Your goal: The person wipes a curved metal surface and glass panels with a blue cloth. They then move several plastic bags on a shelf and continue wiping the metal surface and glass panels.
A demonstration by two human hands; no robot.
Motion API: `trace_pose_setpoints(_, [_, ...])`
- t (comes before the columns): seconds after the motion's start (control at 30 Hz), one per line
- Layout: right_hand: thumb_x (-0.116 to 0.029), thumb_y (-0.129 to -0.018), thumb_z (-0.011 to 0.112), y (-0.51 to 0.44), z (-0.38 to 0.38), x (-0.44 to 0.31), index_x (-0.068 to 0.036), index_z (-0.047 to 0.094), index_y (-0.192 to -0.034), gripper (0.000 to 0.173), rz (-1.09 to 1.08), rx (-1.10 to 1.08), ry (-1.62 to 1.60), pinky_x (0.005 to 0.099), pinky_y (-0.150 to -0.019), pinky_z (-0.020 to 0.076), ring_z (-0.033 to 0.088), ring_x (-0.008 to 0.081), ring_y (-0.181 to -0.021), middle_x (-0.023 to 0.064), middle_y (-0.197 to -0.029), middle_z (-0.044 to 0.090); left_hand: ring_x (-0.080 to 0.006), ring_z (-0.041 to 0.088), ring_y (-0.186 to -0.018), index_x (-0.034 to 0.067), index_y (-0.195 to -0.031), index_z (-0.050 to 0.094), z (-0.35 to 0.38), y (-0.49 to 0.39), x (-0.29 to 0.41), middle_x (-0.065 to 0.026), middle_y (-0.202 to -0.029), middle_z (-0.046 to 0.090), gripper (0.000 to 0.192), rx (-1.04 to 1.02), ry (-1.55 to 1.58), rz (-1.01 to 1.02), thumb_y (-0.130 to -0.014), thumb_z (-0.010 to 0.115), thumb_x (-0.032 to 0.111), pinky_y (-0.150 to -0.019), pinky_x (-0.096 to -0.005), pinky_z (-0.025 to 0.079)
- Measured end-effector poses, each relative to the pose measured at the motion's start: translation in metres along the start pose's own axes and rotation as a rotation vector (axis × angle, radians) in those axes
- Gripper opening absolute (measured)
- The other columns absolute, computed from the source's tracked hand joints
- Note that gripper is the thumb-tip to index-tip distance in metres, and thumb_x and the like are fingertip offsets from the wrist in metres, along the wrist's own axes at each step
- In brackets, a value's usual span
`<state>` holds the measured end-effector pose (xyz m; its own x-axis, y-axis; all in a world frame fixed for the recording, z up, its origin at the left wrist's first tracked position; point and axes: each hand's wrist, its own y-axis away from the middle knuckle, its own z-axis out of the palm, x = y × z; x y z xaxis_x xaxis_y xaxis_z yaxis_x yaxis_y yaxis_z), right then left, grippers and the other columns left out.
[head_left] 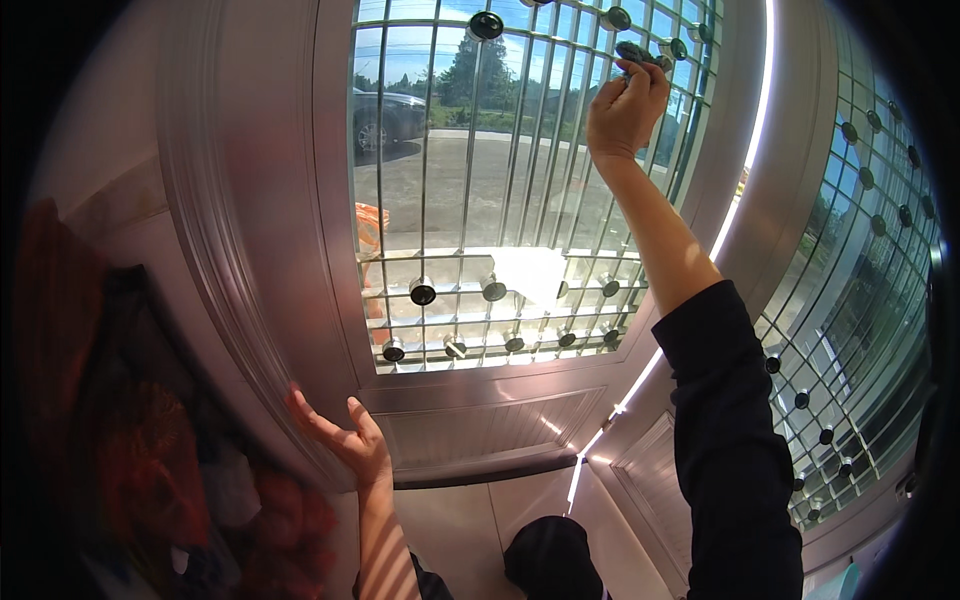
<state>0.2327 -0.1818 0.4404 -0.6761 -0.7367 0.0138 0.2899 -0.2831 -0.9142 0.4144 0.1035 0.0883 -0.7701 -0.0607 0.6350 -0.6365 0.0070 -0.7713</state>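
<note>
Near the top of the door's glass pane (480,187), my right hand (628,112) is raised and closed on a dark grey crumpled cloth (637,54). The cloth is at the glass, among the metal grille bars and the round black knobs (486,26). Lower left, my left hand (346,439) is held up with its fingers apart and nothing in it. Its fingertips are beside the door's moulded metal frame (247,330); whether they touch it I cannot tell.
Bright light shows along the gap (731,202) between this door and a second grilled glass door (862,262) on the right. Red and dark bags (150,465) are heaped at the lower left. A dark car (390,120) stands outside. Light tiles (450,525) cover the floor.
</note>
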Motion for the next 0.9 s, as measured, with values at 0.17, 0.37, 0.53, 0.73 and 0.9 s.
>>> trace_pose_setpoints(0.17, [-0.008,-0.084,0.059,-0.007,0.047,-0.103,-0.015,0.064,-0.102,0.020,-0.321,-0.072,-0.111,0.0427,-0.080,0.0468,0.053,0.0288,-0.095,0.0060,-0.116,0.054,-0.0406,0.021,-0.141,-0.004,-0.145,0.022,0.009,0.003,-0.006,-0.0193,-0.151,0.030,0.064,-0.008,0.012,0.029,-0.092,0.053,0.013,-0.115,-0.0519,0.019])
trace_pose_setpoints(0.37, [-0.006,-0.080,0.060,0.076,0.034,-0.232,-0.011,0.061,-0.105,0.026,-0.456,-0.386,-0.472,0.0425,-0.083,0.0478,0.053,0.0307,-0.097,0.0079,-0.117,0.055,-0.0415,0.018,-0.141,-0.004,-0.145,0.023,0.005,0.000,-0.012,-0.0188,-0.152,0.027,0.062,-0.046,0.059,-0.186,-0.093,0.051,0.015,-0.114,-0.0544,0.017])
trace_pose_setpoints(0.53, [-0.016,-0.079,0.061,0.225,-0.027,-0.263,-0.013,0.067,-0.095,0.018,-0.776,-0.777,-0.625,0.0331,-0.076,0.0444,0.052,0.0215,-0.091,0.0008,-0.123,0.053,-0.0422,0.021,-0.140,-0.001,-0.146,0.025,-0.013,-0.016,-0.029,-0.0194,-0.151,0.028,0.059,0.051,0.071,-0.201,-0.096,0.049,0.018,-0.113,-0.0552,0.017])
trace_pose_setpoints(0.73, [-0.018,-0.077,0.063,0.252,-0.055,-0.250,-0.014,0.068,-0.087,0.012,-1.103,-0.887,-0.796,0.0277,-0.071,0.0454,0.053,0.0150,-0.087,-0.0026,-0.115,0.057,-0.0424,0.022,-0.139,-0.001,-0.145,0.027,-0.008,-0.013,-0.045,-0.0228,-0.150,0.026,0.057,0.062,0.124,-0.195,-0.098,0.047,0.022,-0.112,-0.0548,0.019])
trace_pose_setpoints(0.9, [-0.006,-0.076,0.068,0.034,0.046,-0.289,-0.016,0.053,-0.126,0.053,-0.544,-0.214,-0.653,0.0383,-0.076,0.0513,0.056,0.0276,-0.093,0.0060,-0.123,0.054,-0.0447,0.020,-0.139,-0.002,-0.146,0.026,-0.029,-0.010,-0.068,-0.0292,-0.149,0.021,0.059,0.042,0.270,-0.370,-0.098,0.048,0.024,-0.112,-0.0556,0.019])
